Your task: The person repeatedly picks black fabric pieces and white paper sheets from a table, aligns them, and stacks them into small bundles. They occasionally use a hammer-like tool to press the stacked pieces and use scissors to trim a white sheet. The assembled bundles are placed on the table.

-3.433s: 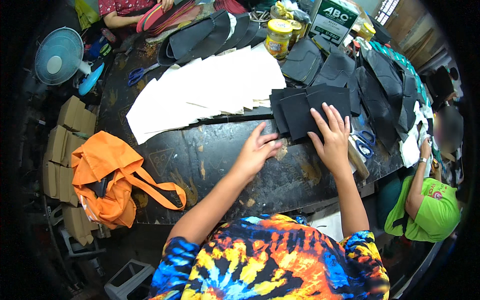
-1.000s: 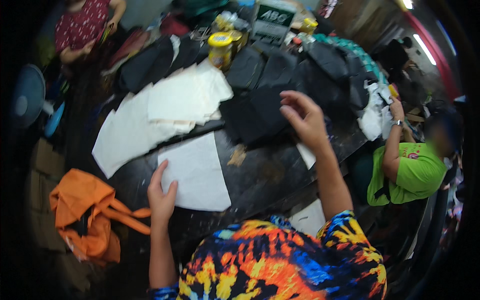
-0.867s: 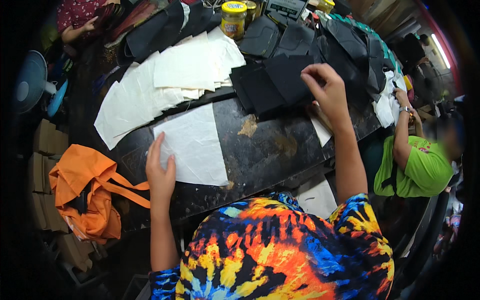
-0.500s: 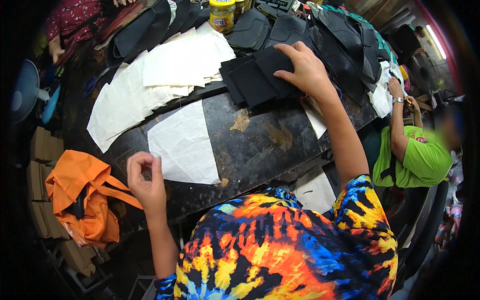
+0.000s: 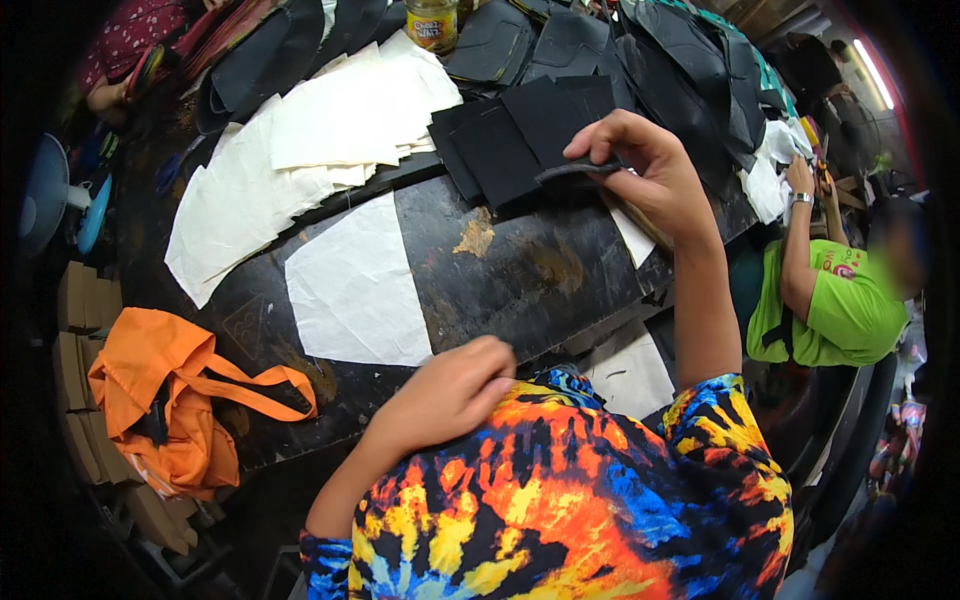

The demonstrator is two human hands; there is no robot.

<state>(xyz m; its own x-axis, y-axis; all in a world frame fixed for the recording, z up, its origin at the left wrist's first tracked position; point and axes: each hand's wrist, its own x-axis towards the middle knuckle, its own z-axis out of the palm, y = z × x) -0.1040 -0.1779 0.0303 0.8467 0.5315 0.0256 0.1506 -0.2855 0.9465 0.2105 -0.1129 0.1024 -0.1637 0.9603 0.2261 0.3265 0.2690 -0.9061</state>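
Between thumb and fingers, my right hand (image 5: 660, 180) pinches a flat black piece (image 5: 568, 171), lifted and seen nearly edge-on. Just behind it, overlapping black pieces (image 5: 500, 150) of the same look lie on the dark table (image 5: 500, 300). Low in front of my shirt, my left hand (image 5: 440, 392) is curled closed by the table's near edge; its fingertips are hidden, so I cannot tell if anything is in them. A single white sheet (image 5: 355, 285) with slanted sides lies flat beyond that hand. Farther back is a fanned stack of white sheets (image 5: 330, 130).
An orange cloth bag (image 5: 160, 390) sits at the left, its strap on the table. Dark moulded panels (image 5: 680, 80) and a jar (image 5: 432, 28) crowd the back. At the right, a person in a green shirt (image 5: 830, 305) handles white material; another person's arm (image 5: 108, 97) shows far left.
My right hand has lifted one black piece off the pile and drawn it nearer. My left hand has moved right and down, from beside the white sheet to in front of my shirt.
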